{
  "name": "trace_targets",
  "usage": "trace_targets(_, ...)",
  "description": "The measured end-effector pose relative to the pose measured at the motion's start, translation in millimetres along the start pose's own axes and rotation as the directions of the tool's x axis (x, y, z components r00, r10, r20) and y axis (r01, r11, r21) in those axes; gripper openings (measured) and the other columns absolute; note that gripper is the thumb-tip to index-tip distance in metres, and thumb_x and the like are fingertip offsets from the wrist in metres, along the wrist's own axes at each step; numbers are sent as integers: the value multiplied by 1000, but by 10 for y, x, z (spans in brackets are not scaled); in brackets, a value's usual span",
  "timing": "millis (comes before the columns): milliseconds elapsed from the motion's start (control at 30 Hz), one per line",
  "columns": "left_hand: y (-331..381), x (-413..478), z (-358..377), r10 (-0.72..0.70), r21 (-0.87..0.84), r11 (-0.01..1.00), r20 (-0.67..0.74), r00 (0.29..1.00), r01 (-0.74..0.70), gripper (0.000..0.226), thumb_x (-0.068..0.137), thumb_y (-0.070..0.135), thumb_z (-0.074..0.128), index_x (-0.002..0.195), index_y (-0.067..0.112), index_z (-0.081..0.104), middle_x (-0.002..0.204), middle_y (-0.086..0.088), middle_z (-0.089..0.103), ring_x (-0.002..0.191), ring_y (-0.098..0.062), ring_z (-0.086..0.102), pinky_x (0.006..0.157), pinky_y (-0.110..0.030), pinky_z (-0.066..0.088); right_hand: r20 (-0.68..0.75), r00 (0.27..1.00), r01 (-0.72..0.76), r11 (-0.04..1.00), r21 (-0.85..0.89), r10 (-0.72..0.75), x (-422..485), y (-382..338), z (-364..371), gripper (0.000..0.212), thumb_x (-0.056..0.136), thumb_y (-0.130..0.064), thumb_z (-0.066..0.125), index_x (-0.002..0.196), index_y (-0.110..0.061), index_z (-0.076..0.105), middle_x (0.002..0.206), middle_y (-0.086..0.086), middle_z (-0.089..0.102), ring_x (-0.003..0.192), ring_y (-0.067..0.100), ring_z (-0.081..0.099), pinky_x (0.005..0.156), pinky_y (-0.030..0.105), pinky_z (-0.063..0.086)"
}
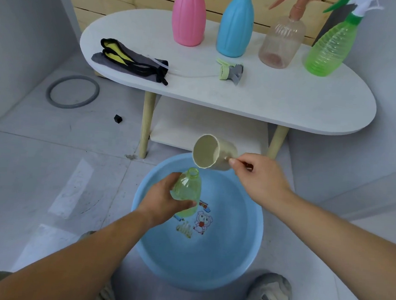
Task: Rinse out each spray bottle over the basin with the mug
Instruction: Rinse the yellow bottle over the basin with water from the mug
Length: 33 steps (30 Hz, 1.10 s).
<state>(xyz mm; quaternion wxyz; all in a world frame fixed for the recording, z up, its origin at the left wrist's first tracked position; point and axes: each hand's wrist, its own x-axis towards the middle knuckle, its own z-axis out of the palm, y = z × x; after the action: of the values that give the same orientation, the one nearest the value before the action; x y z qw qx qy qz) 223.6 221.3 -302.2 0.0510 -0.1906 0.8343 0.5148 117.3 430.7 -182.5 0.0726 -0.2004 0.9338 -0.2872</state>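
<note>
Gripping an uncapped pale green bottle [187, 192] in the left hand [163, 202], neck up, over the blue basin [208, 263]. Holding the beige mug [215, 152] by its handle in the right hand [260, 177], tipped sideways, rim just above the bottle's neck. Standing behind on the white bench [266, 100]: pink bottle [188, 18], blue bottle [235, 26], clear bottle [281, 43], green bottle [328, 49], beside a loose spray head [230, 71].

mug [215, 152] abv bottle [188, 191] | both over basin [243, 258] | table [266, 96] behind basin

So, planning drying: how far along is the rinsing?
Done: one sprayer head lies removed on the table. In hand: left hand holds the open yellow-green bottle over the basin; right hand tips the mug at it. Left, seemingly: pink, blue, peach, green bottles standing.
</note>
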Motion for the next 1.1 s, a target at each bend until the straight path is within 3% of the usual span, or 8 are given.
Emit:
trace_targets(133,-17,-13,23,-12,-12,1000,5,1000,12,71,68,40,92,130,35,58,119,16,66,114,-8,61,92,-25,50,187,919,-376,913,159,346,67,313,323,38,96,-40,54,78,-9,68,77,8,73,79,30,71,77,46,59)
trace_targets(333,-14,-11,38,-18,-13,1000,11,1000,18,71,66,40,93,128,37,58,119,19,65,114,-3,60,97,-26,50,333,758,-624,772,122,560,12,662,746,39,94,-37,54,86,-4,71,79,14,75,75,37,73,77,49,61)
trace_targets(700,-43,11,71,-22,-26,999,17,1000,22,62,69,35,93,116,48,54,114,24,65,111,7,58,88,-12,44,413,691,-656,754,14,593,-34,893,1011,36,95,-36,53,86,-7,73,80,13,76,77,36,74,74,48,62)
trace_targets(900,-83,2,60,-30,-25,999,12,999,30,68,68,37,93,125,41,58,116,22,66,114,3,59,95,-19,47,417,705,-631,776,-1,574,-56,906,1031,33,97,-40,51,89,-14,71,77,6,75,73,31,74,75,44,63)
trace_targets(1100,-77,-14,23,-20,-31,999,-10,1000,20,66,68,36,93,124,40,59,115,23,66,113,4,60,94,-19,48,412,744,-603,794,75,526,-57,807,946,36,97,-38,53,88,-9,72,79,8,74,78,33,73,78,46,61)
